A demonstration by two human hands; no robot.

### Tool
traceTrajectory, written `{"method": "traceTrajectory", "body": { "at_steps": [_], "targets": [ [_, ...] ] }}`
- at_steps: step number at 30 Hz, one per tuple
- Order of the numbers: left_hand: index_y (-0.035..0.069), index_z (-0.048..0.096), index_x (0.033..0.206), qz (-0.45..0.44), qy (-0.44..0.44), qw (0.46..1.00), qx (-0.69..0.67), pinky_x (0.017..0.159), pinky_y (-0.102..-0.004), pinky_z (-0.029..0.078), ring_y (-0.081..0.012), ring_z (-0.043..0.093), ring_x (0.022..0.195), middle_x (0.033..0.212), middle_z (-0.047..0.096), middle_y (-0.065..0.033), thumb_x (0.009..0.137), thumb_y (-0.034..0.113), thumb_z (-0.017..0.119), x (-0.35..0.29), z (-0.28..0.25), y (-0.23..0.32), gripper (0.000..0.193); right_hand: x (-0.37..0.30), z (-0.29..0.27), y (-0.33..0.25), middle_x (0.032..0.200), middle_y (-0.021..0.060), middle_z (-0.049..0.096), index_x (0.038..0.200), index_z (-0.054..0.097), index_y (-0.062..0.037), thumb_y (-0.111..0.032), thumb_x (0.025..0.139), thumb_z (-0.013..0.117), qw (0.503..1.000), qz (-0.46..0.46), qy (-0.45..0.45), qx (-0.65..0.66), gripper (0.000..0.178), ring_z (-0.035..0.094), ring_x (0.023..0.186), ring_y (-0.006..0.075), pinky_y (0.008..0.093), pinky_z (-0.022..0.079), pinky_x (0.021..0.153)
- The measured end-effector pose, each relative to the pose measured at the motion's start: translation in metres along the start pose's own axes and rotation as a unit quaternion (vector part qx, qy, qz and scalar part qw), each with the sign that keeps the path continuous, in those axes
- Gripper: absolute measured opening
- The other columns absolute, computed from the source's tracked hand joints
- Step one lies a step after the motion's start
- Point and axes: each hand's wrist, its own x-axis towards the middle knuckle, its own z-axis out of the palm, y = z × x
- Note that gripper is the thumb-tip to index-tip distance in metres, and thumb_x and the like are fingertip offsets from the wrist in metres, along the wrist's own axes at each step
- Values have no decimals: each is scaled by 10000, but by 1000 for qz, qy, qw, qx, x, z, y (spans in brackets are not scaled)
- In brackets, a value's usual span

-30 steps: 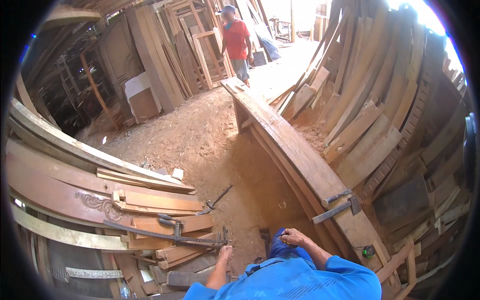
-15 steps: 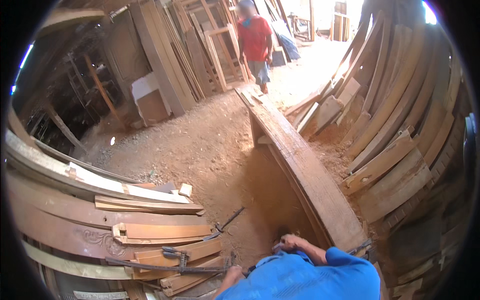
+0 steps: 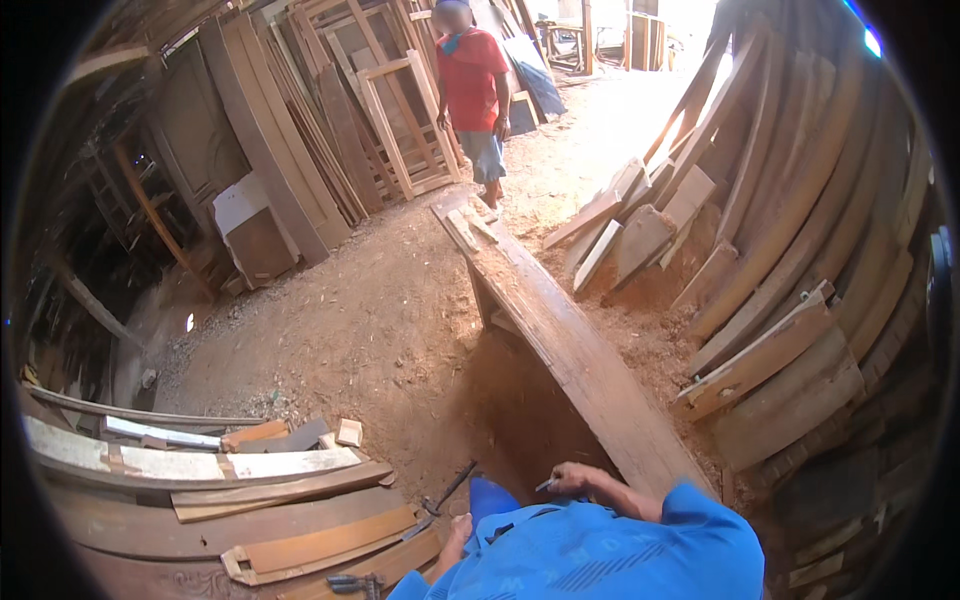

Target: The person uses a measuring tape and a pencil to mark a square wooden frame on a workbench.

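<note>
1. Head view, bottom centre: right hand (image 3: 578, 480) closed round a small silvery tool (image 3: 546, 486), prob. a pencil or nail, just beside the long plank bench (image 3: 560, 340).
2. Left hand (image 3: 456, 533) lower centre, mostly hidden by blue sleeve; grip can't be told. Near dark metal bar (image 3: 447, 491) and stacked boards (image 3: 290, 490).
3. White flat panel (image 3: 240, 205) upper left, leaning on the timber.
4. Open sawdust floor (image 3: 350, 320) mid-frame; person in red shirt (image 3: 470, 80) top centre.

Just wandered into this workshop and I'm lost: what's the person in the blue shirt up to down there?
The person crouches on the sawdust floor beside a long wooden bench. Their right hand pinches a small pale thing, too small to tell what. The left hand rests low by a pile of boards, near a dark metal tool on the ground. Another person in a red shirt stands at the bench's far end.
</note>
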Motion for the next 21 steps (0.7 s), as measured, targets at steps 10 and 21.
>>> {"method": "traceTrajectory", "body": {
  "at_steps": [10, 21],
  "targets": [
    [-16, 735, 1019, -23, -151, 988, 7, 675, -442, 512, -202, 676, 762, 834, 747, -98, 1011, 445, 531, 148, -115, 64, 505, 107, -66, -113, 1287, 209, 697, 1243, 732, -70, -441, 859, 644, 994, 71, 8, -84, 541, 682, 1163, 364, 464, 537, 965],
    [80, 698, 951, -80, -60, 978, -181, 533, -347, 476, -170, 589, 584, 675, 622, -20, 1006, 376, 574, 377, -336, 92, 325, 324, -138, -197, 1037, 198, 734, 1155, 707, 43, -292, 789, 733, 980, 114, 162, 33, 497, 709, 976, 258, 392, 562, 822]
  ]
}}
